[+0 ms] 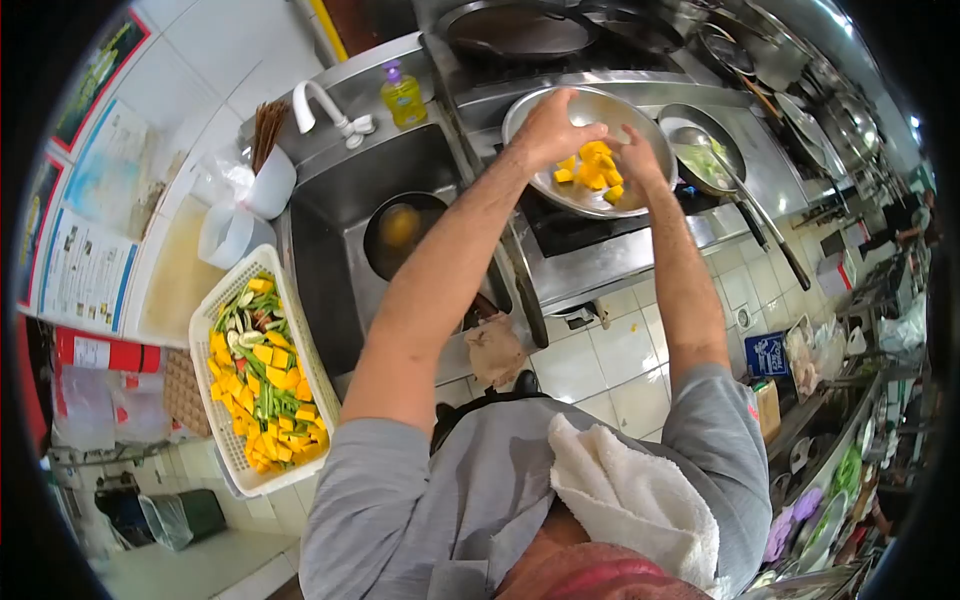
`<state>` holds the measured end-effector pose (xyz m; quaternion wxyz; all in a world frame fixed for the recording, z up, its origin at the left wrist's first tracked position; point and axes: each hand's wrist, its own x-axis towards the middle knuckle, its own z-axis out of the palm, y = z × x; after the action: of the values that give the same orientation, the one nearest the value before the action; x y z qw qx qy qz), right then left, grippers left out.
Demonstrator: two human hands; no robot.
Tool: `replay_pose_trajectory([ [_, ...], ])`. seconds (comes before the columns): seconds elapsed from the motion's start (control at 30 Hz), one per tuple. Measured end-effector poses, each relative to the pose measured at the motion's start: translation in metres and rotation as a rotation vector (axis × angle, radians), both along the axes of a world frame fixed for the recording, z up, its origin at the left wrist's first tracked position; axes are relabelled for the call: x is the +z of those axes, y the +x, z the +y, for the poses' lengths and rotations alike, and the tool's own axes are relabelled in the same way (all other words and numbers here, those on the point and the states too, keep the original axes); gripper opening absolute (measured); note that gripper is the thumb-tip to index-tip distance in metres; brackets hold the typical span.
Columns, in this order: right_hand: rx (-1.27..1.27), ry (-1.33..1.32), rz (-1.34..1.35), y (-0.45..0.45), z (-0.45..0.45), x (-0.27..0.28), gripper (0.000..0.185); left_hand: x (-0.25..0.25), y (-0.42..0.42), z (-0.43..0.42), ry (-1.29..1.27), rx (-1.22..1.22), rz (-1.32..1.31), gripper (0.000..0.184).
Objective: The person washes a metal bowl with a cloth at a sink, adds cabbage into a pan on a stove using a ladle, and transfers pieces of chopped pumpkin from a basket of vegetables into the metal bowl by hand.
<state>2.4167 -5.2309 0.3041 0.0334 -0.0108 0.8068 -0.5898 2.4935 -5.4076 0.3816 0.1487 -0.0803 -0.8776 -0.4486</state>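
My left hand hangs over a wide metal bowl on the stove, fingers apart and nothing visible in them. Facing it from the right, my right hand is over the same bowl, its fingers curved but apart. Between and below both hands, a small heap of yellow-orange pumpkin chunks lies in the bowl. Just right of the bowl stands a pan with pale green food in liquid and a long-handled ladle resting in it.
Left of the stove, a sink holds a dark pan. A white basket of pumpkin, okra and other cut vegetables stands by the sink. A soap bottle sits near the tap. Black pans are behind.
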Motion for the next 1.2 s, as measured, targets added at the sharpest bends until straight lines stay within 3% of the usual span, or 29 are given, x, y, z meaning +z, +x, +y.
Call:
replay_pose_trajectory([
  [0.03,0.006,0.029,-0.006,-0.001,0.002,0.005,0.061,0.012,0.014,-0.012,-0.075,-0.037,0.150,0.067],
  [0.1,0.047,0.111,0.110,-0.024,0.006,-0.011,0.043,0.034,0.059,-0.049,-0.087,-0.040,0.206,0.062],
  [0.13,0.060,0.169,0.142,-0.007,-0.008,0.010,0.039,0.037,0.081,-0.072,-0.128,0.025,0.174,0.059],
  [0.23,0.180,-0.014,0.239,0.030,-0.069,0.053,0.041,0.030,0.148,-0.145,0.013,0.192,0.049,0.056],
  [0.4,0.671,-0.082,0.353,0.138,-0.207,0.116,0.037,-0.006,0.279,-0.267,-0.006,0.617,-0.041,0.048],
  [0.63,1.277,-0.006,0.442,0.269,-0.402,0.078,0.032,-0.064,0.445,-0.432,-0.281,1.012,-0.154,0.044],
  [0.83,1.406,0.169,0.512,0.364,-0.538,0.023,0.038,-0.091,0.496,-0.483,-0.345,0.983,-0.310,0.056],
  [0.9,1.395,0.317,0.757,0.384,-0.565,0.012,0.037,-0.105,0.496,-0.503,-0.342,0.954,-0.274,0.057],
  [1.1,1.322,0.762,0.795,0.426,-0.603,0.001,0.047,-0.109,0.480,-0.523,-0.428,0.746,-0.498,0.042],
  [1.2,1.360,0.917,0.783,0.432,-0.610,0.001,0.046,-0.102,0.475,-0.523,-0.449,0.705,-0.632,0.045],
])
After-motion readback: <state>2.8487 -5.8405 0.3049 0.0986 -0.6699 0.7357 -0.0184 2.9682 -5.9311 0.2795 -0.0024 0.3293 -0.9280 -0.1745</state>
